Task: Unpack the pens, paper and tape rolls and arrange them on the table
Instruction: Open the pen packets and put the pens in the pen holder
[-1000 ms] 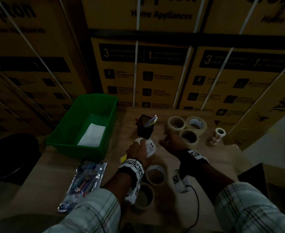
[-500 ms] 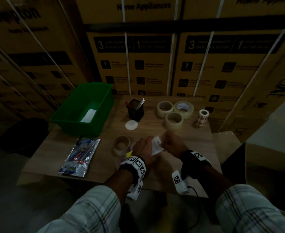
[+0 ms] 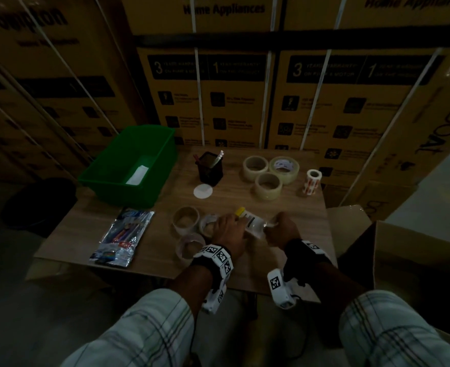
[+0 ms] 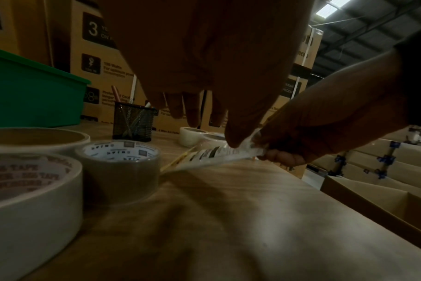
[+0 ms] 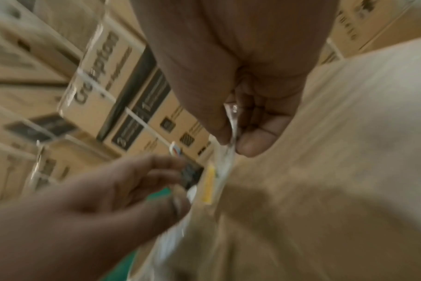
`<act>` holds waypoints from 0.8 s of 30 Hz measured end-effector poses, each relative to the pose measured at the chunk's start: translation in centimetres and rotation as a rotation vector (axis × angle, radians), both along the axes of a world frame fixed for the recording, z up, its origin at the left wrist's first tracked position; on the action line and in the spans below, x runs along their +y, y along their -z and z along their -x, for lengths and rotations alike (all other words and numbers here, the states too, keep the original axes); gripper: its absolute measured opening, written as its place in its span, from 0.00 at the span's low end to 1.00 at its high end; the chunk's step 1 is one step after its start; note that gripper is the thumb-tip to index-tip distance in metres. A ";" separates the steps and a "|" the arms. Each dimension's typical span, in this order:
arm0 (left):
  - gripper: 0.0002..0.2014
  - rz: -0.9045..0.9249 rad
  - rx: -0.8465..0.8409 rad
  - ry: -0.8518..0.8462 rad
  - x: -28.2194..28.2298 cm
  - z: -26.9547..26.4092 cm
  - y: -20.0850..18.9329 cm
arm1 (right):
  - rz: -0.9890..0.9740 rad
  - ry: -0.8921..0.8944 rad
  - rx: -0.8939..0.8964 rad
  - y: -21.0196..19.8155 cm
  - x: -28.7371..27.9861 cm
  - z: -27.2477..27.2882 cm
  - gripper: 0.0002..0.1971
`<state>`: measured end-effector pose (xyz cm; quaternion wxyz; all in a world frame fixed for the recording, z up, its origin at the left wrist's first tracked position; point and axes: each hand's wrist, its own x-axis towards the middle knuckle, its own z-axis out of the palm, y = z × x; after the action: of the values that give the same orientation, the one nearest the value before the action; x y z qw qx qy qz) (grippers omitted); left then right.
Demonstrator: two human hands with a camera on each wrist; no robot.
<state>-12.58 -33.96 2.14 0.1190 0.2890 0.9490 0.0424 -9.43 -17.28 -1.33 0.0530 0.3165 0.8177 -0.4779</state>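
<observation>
packet point(image 3: 254, 225) contents: unreadable | left hand point(image 5: 123, 182): motion-blurred | tape roll point(image 4: 24, 199) beside fingers: cut off by frame edge

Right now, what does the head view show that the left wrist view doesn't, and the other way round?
Only the head view shows the pen packet at the table's left front, the white paper inside the green bin and the label roll. Only the left wrist view shows print inside a tape roll's core. Both show the left hand and right hand pinching the clear wrapper, and the mesh pen holder.
</observation>
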 end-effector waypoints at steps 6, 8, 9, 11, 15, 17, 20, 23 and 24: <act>0.23 0.060 -0.084 0.092 -0.7 -0.9 1.5 | -0.064 -0.071 -0.156 0.1 -3.0 -1.0 0.19; 0.21 0.038 -0.140 0.084 -0.8 -1.0 2.2 | -0.060 -0.158 -0.216 0.2 -3.5 -1.2 0.19; 0.19 0.032 -0.183 0.073 -0.9 -1.1 2.5 | -0.078 -0.207 -0.245 0.3 -3.7 -1.3 0.20; 0.17 0.050 -0.251 0.059 -1.1 -1.4 2.8 | -0.153 -0.334 -0.302 0.1 -3.9 -1.5 0.22; 0.18 0.043 -0.236 0.060 -1.9 -1.7 3.5 | -0.158 -0.445 -0.266 0.1 -3.7 -1.7 0.17; 0.16 0.043 -0.215 0.070 -2.5 -1.9 3.7 | -0.132 -0.438 -0.219 0.4 -3.6 -2.0 0.15; 0.15 0.005 -0.226 0.077 -3.3 -2.2 3.6 | -0.141 -0.460 -0.171 0.6 -3.7 -1.9 0.16; 0.15 -0.048 -0.250 0.051 -4.1 -1.9 3.2 | -0.171 -0.446 -0.112 0.3 -4.4 -1.5 0.10; 0.15 -0.056 -0.252 0.049 -4.5 -1.7 2.9 | -0.178 -0.445 -0.088 0.0 -4.9 -1.4 0.09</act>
<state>-10.85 -38.47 -0.73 0.2303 0.3078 0.9175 0.1020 -8.07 -22.17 -1.37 0.1642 0.1525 0.9031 -0.3663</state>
